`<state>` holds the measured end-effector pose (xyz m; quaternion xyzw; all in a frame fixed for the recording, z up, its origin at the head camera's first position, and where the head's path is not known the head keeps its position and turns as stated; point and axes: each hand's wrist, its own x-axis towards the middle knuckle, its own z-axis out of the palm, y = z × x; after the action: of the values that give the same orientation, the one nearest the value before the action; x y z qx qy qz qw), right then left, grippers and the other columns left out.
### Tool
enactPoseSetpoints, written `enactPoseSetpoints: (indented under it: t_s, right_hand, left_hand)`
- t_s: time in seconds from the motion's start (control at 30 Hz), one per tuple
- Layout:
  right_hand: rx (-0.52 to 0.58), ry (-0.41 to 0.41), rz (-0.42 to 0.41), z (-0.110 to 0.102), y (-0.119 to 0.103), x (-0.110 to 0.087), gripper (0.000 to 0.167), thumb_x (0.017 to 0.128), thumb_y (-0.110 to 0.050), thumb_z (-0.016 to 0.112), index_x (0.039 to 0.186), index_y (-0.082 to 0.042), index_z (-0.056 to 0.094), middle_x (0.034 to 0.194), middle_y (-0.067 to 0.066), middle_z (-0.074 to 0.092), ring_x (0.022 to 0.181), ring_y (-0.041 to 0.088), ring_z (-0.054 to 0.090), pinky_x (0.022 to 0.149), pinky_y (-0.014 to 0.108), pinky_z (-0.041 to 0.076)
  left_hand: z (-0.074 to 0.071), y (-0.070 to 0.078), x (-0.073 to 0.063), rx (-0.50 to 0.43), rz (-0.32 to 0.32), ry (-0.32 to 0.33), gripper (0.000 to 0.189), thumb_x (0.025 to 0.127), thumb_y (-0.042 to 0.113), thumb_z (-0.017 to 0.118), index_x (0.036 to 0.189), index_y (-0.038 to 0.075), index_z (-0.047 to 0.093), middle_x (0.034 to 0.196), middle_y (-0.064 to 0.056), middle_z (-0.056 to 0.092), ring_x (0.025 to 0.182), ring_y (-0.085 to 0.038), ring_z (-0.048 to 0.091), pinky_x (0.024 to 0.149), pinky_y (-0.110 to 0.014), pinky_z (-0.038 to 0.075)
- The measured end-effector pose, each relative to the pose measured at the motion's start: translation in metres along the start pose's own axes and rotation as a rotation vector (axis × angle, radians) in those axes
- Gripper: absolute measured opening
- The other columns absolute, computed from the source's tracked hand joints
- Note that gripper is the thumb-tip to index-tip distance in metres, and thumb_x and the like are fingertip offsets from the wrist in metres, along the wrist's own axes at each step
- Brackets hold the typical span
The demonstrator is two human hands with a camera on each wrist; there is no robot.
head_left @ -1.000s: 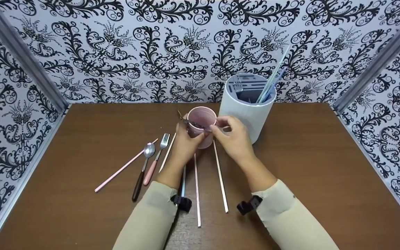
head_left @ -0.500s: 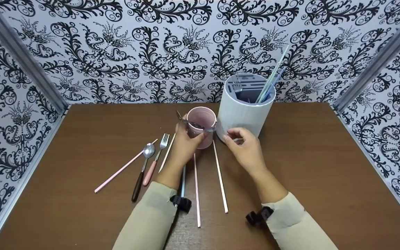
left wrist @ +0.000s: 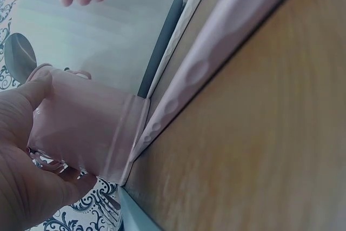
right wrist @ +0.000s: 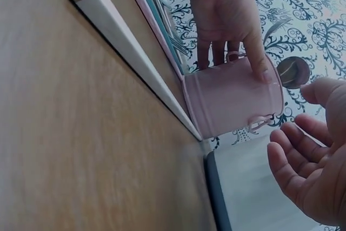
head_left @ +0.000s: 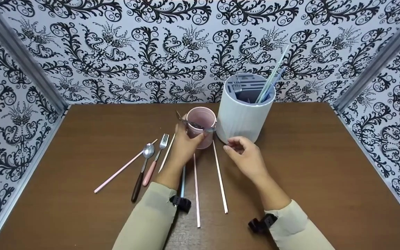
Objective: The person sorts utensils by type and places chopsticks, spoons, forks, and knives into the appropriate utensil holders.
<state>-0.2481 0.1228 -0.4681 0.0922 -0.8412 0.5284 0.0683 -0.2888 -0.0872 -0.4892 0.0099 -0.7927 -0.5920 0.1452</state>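
My left hand [head_left: 184, 146] grips a small pink bucket [head_left: 205, 140] standing upright on the table, thumb on its near side and fingers around the far left. In the right wrist view the bucket [right wrist: 238, 98] shows a loop on each side. A metal spoon [head_left: 194, 124] lies across its mouth; the rounded bowl of this spoon [left wrist: 20, 57] sticks out past the rim in the left wrist view. My right hand [head_left: 247, 156] hovers to the right of the bucket, in front of the white cylindrical holder [head_left: 240, 121]. Its fingers are loosely curled and hold nothing.
Green and blue chopsticks [head_left: 273, 80] lean in the holder's grey insert. Left of the bucket lie a pink chopstick [head_left: 118, 173], a dark-handled spoon [head_left: 138, 185] and a pink-handled fork [head_left: 150, 173]. Nearer me lie a pink chopstick [head_left: 197, 198] and a white one [head_left: 221, 180].
My right hand has come off the spoon end at the bucket's rim and moved right and toward me. The left hand, bucket and spoon stay in place.
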Motion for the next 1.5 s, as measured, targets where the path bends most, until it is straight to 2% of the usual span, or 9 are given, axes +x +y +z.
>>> enactPoseSetpoints:
  t_s: [0.37,0.57,0.7,0.8,0.9,1.27,1.5]
  right_hand:
    - [-0.030,-0.040,0.006,0.000,0.003,-0.005,0.030,0.091,-0.011,0.079,0.116,0.003,0.071,0.104,0.012,0.073,0.093,0.021,0.069,0.083,0.023,0.057]
    - [-0.110,-0.122,0.066,0.004,0.005,-0.008,0.037,0.090,-0.014,0.080,0.121,0.001,0.069,0.103,0.011,0.074,0.085,0.018,0.069,0.074,0.026,0.057]
    - [-0.192,-0.167,0.098,0.010,0.007,-0.011,0.042,0.088,-0.019,0.082,0.123,-0.001,0.068,0.109,0.011,0.071,0.088,0.020,0.068,0.077,0.034,0.059]
    - [-0.261,-0.195,0.097,0.013,0.008,-0.012,0.045,0.087,-0.022,0.083,0.123,-0.001,0.067,0.113,0.011,0.070,0.095,0.022,0.067,0.086,0.039,0.058]
    - [-0.289,-0.224,0.096,0.016,0.008,-0.013,0.047,0.085,-0.023,0.085,0.123,-0.001,0.066,0.112,0.012,0.069,0.095,0.023,0.067,0.087,0.042,0.058]
    - [-0.331,-0.267,0.089,0.021,0.010,-0.015,0.045,0.083,-0.022,0.087,0.117,0.001,0.068,0.107,0.010,0.067,0.087,0.018,0.065,0.081,0.036,0.058]
    - [-0.363,-0.285,0.078,0.023,0.012,-0.014,0.036,0.080,-0.022,0.087,0.106,-0.002,0.072,0.098,0.006,0.070,0.084,0.014,0.065,0.080,0.037,0.058]
  left_hand:
    - [0.000,0.000,0.001,-0.004,0.007,-0.005,0.083,0.083,0.015,0.084,0.154,0.005,0.042,0.150,-0.024,0.047,0.141,-0.038,0.050,0.123,-0.048,0.038]
    - [-0.001,0.001,0.000,0.011,0.003,-0.007,0.085,0.083,0.016,0.085,0.155,0.005,0.041,0.150,-0.024,0.047,0.143,-0.038,0.049,0.124,-0.047,0.037]
    - [-0.001,0.001,0.001,0.012,0.003,-0.005,0.085,0.082,0.015,0.085,0.155,0.004,0.041,0.150,-0.024,0.047,0.143,-0.037,0.049,0.124,-0.047,0.037]
    - [0.000,0.000,0.001,0.012,0.007,-0.005,0.086,0.082,0.016,0.085,0.154,0.003,0.041,0.150,-0.024,0.047,0.143,-0.037,0.048,0.124,-0.046,0.037]
    - [-0.001,0.001,0.001,0.007,0.014,-0.004,0.085,0.082,0.015,0.085,0.154,0.003,0.041,0.150,-0.024,0.047,0.143,-0.036,0.049,0.124,-0.046,0.036]
    - [-0.001,0.001,0.001,0.005,0.009,-0.013,0.084,0.082,0.017,0.085,0.154,0.006,0.042,0.149,-0.024,0.048,0.140,-0.037,0.051,0.123,-0.047,0.038]
    - [-0.002,0.003,-0.001,0.020,0.002,-0.013,0.084,0.083,0.019,0.085,0.154,0.007,0.042,0.148,-0.023,0.047,0.139,-0.038,0.051,0.122,-0.048,0.039]
